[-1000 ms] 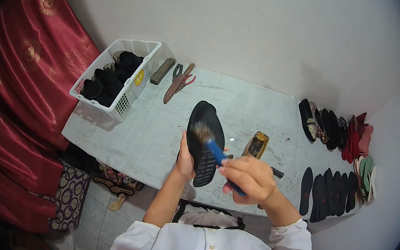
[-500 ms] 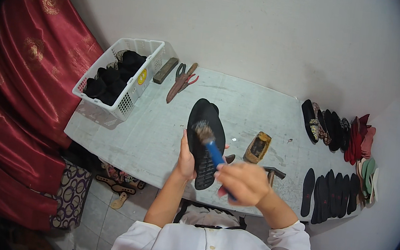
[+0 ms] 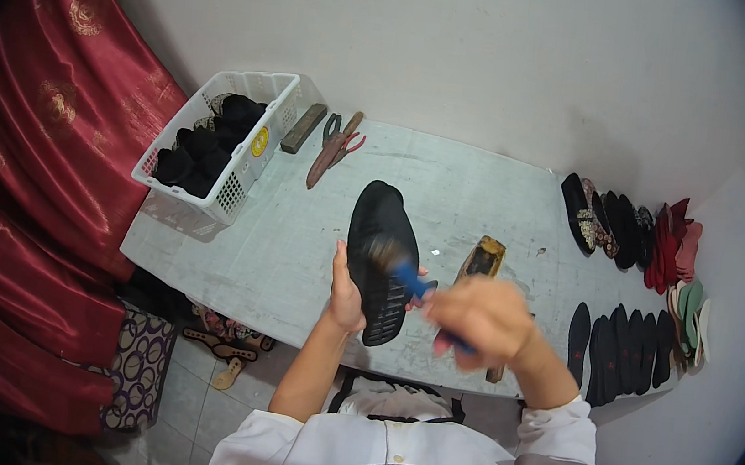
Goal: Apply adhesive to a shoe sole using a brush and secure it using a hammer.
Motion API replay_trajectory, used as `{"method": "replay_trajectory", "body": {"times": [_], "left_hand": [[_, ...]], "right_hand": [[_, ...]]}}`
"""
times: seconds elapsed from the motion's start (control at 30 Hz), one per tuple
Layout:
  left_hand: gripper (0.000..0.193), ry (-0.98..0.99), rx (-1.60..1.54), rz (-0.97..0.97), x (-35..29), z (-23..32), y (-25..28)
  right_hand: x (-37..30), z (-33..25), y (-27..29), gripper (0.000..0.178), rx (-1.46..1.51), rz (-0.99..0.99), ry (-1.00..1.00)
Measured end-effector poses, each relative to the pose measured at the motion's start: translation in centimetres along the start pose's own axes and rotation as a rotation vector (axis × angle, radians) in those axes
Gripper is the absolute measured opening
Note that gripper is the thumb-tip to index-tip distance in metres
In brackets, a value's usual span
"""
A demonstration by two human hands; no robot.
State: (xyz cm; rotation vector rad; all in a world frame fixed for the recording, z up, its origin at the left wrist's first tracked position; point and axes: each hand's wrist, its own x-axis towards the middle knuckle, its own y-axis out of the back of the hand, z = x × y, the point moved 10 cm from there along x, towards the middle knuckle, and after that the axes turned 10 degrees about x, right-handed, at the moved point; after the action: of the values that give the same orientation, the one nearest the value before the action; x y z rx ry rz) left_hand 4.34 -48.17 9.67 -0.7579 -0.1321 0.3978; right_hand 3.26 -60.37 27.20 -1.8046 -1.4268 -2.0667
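A black shoe (image 3: 380, 210) is held sole up in my left hand (image 3: 345, 296), above the front middle of the table. Its heel end, toward me, has a ridged pattern. My left fingers wrap round its edge and are partly hidden behind it. My right hand (image 3: 484, 320) is closed on the handle of a blue paintbrush (image 3: 408, 279). Motion blurs the brush, and its bristles lie over the middle of the sole. Just beyond my right hand stands a worn, yellowish-brown open container (image 3: 485, 256) with a dark inside, its near part hidden by the hand.
On the table (image 3: 382, 146), a white basket (image 3: 239, 190) of black shoes stands far left. A dark block (image 3: 303, 128) and pliers with other tools (image 3: 334, 150) lie beside it. Shoes (image 3: 625, 229) and black insoles (image 3: 621, 353) line the right side. A red curtain (image 3: 55, 196) hangs left.
My right hand has moved to the right and slightly away from me, drawing the paintbrush across the sole. The left hand still holds the shoe in nearly the same place.
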Motion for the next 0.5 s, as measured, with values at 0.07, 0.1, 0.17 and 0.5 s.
{"method": "replay_trajectory", "body": {"times": [0.07, 0.1, 0.17, 0.5], "left_hand": [[0.092, -0.038, -0.095, 0.086, 0.0, 0.4, -0.2], [0.092, -0.034, -0.096, 0.084, 0.0, 0.4, -0.1], [0.090, 0.003, 0.038, -0.084, -0.1, 0.3, -1.1], [0.091, 0.060, -0.012, -0.160, -0.3, -0.2, -2.0]], "right_hand": [[0.5, 0.9, 1.2, 0.023, -0.041, 0.084, -0.029], [0.4, 0.5, 0.8, 0.023, -0.044, 0.083, -0.033], [0.0, -2.4, -1.9, 0.026, 0.024, -0.090, 0.105], [0.1, -2.7, -2.1, 0.037, 0.060, -0.185, 0.095]]}}
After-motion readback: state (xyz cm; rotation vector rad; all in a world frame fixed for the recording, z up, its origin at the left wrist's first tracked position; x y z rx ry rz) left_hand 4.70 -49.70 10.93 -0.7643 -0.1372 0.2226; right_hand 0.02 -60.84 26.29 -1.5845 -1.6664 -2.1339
